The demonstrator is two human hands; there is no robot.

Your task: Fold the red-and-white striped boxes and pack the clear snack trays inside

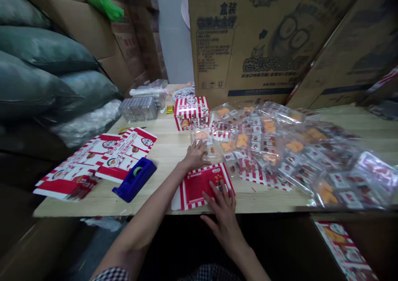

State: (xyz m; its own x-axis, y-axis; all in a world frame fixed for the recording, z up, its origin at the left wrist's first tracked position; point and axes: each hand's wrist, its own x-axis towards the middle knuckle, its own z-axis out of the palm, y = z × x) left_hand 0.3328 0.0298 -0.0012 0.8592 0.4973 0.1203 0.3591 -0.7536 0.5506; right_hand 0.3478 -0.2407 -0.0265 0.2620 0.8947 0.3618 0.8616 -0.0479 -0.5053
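Note:
My left hand (195,155) reaches forward with its fingers stretched out over a clear plastic pack (202,135) at the near-left edge of a pile. Whether it grips the pack cannot be made out. My right hand (223,208) lies with spread fingers on the right part of a red-and-white striped carton (199,187), which rests at the table's front edge. That carton looks flat, with a white flap at its left. Many clear packs (270,140) with orange pieces and small printed sachets spread to the right. Beyond my left hand stands a folded-up striped box (192,113).
Flat striped cartons (124,154) lie on the left of the table (164,148), beside a blue tape dispenser (136,179). Clear plastic containers (138,108) are stacked behind. Large cardboard boxes (242,40) wall the back; stuffed sacks (43,48) pile up at left.

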